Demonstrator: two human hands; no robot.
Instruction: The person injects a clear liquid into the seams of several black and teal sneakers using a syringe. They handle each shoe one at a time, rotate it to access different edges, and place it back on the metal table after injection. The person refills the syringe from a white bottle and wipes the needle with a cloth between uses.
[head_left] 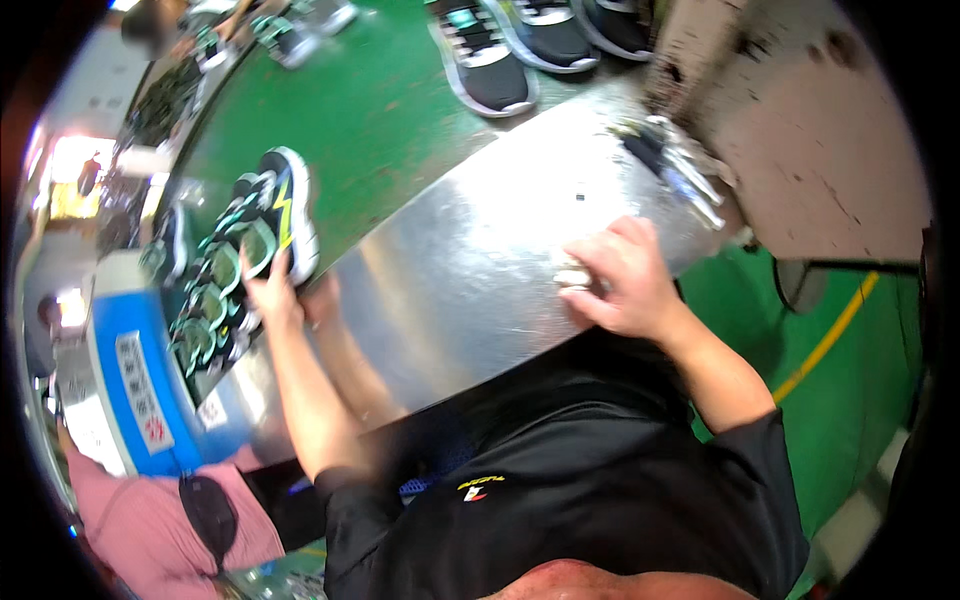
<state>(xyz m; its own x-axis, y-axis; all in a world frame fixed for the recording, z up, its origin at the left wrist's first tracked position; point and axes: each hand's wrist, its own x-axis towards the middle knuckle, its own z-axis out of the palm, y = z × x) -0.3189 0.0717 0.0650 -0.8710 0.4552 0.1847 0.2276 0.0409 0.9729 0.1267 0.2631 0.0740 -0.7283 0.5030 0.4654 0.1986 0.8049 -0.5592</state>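
My left hand point(272, 295) is closed around the heel end of a black sneaker point(290, 205) with a white sole and a yellow zigzag on its side. The shoe is held near the left end of a shiny metal table point(450, 270), with its toe pointing away from me. Over the right part of the table, my right hand point(625, 280) is curled. Something small and whitish point(572, 278) shows at its fingers, too blurred to name. A small dark bit point(580, 197) lies on the metal beyond that hand.
Several black and mint sneakers point(205, 310) stand in a row at left; more dark sneakers point(490, 75) sit on the green surface point(370, 110) beyond. Pen-like tools point(685, 180) lie at the table's right end, beside a beige machine point(820, 130). A person in pink point(150, 530) is near a blue-and-white box point(140, 370).
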